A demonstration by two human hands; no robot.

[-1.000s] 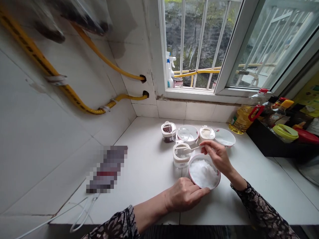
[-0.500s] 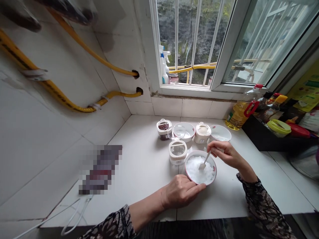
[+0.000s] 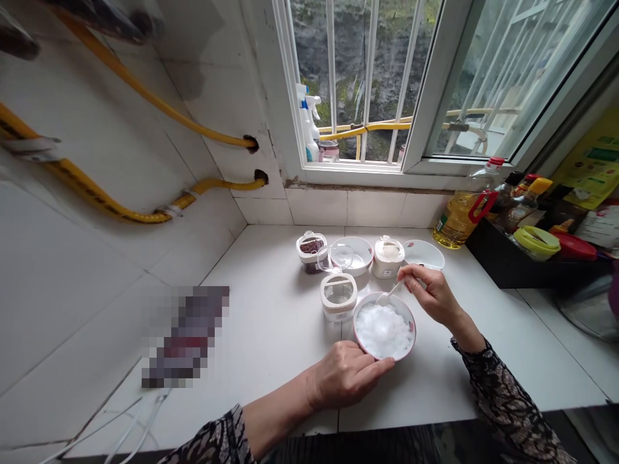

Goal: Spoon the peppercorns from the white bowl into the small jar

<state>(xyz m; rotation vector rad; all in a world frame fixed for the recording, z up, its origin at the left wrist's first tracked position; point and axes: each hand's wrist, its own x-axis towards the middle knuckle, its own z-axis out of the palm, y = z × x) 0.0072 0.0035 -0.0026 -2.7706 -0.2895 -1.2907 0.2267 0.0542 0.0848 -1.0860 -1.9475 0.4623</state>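
Observation:
My left hand (image 3: 345, 375) grips the near rim of a white bowl (image 3: 411, 336) with a pink edge. Loose white grains, like salt or sugar, (image 3: 384, 332) fill much of it. Between the fingers of my right hand (image 3: 430, 293) is the handle of a small white spoon (image 3: 385, 298), its head at the bowl's far inner side. Just left of the bowl stands a clear jar (image 3: 338, 298) with its lid raised. Behind are a jar of dark red contents (image 3: 312, 254), a bowl (image 3: 355, 251), a jar of pale contents (image 3: 387, 258) and another bowl (image 3: 425, 252).
An oil bottle (image 3: 461, 209) stands at the back right beside a black box (image 3: 500, 261) of several bottles and jars. At left, a blurred-out item (image 3: 188, 338) lies near white cables (image 3: 138, 425). Yellow pipes (image 3: 145, 96) run along the wall by the window (image 3: 358, 90).
The spoon has moved from the middle of the white grains to the bowl's far side, with its handle lower. My left hand keeps its hold on the rim. The view has shifted slightly.

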